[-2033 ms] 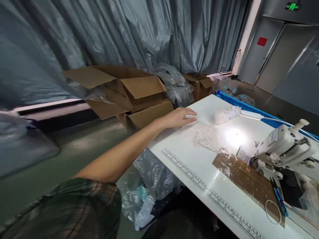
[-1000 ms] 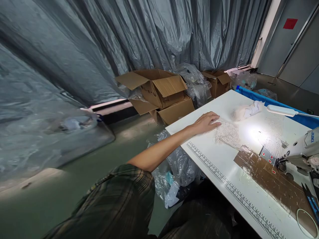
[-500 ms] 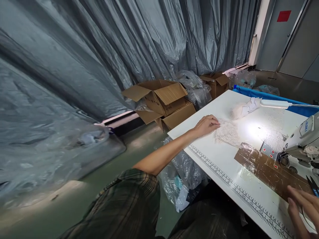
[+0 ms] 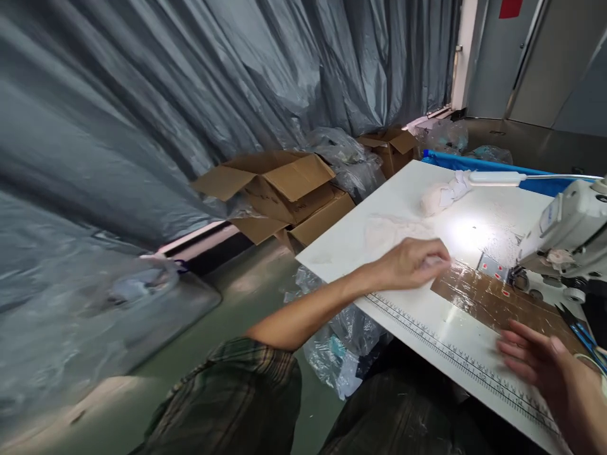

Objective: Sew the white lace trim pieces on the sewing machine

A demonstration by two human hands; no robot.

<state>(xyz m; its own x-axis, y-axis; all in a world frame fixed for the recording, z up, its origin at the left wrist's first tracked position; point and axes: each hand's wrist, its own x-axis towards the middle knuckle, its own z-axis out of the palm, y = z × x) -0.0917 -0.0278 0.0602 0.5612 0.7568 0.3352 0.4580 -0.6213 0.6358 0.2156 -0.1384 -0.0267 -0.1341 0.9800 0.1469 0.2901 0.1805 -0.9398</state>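
My left hand [image 4: 413,264] is closed above the white table [image 4: 341,246], its fingers curled together by the near end of a brown taped strip [image 4: 478,287]. Something pale shows between the fingers, but I cannot make out what it is. Behind that hand a thin whitish lace piece [image 4: 391,229] lies flat. My right hand [image 4: 545,363] hovers over the table's front edge, fingers stretched out and slightly blurred, holding nothing. Just beyond it are blue-handled scissors [image 4: 585,338]. The sewing machine [image 4: 564,230] stands past the strip, with its head over the metal plate.
A lamp [image 4: 496,179] lights the tabletop beside a pale wrapped bundle [image 4: 443,196]. A printed ruler [image 4: 441,344] runs along the front edge. Open cardboard boxes [image 4: 289,189] and plastic bags [image 4: 348,158] stand behind, before a grey curtain [image 4: 265,69].
My left hand has moved right and nearer, from the lace's edge to the brown strip. My right hand has come further into view, leftward and up. The view has shifted slightly right.
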